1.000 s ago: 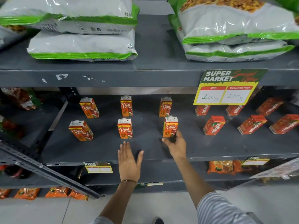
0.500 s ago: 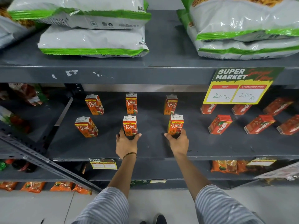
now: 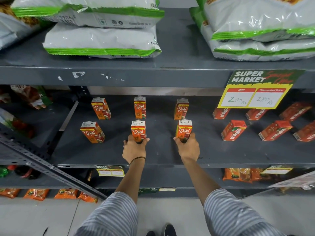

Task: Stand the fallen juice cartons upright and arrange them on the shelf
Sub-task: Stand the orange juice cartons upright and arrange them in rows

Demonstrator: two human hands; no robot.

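Observation:
Several orange Real juice cartons stand upright in two rows on the dark grey middle shelf (image 3: 162, 157). My left hand (image 3: 134, 148) grips the base of the front middle carton (image 3: 138, 131). My right hand (image 3: 187, 146) grips the base of the front right carton (image 3: 184, 130). The front left carton (image 3: 92, 132) stands alone. Behind are three more: back left carton (image 3: 100, 108), back middle carton (image 3: 139, 107), back right carton (image 3: 181, 109). To the right, several red Maaza cartons (image 3: 233, 130) lie on their sides.
A yellow price sign (image 3: 254, 94) hangs from the upper shelf edge at the right. Large white-and-green bags (image 3: 102, 41) lie on the top shelf. A slanted metal bar (image 3: 51, 169) crosses the lower left. Orange packets (image 3: 238, 174) fill the lower shelves.
My left hand rose from the shelf edge and closed on the front middle carton. My right hand closed round the front right carton. The view has moved closer to the shelf.

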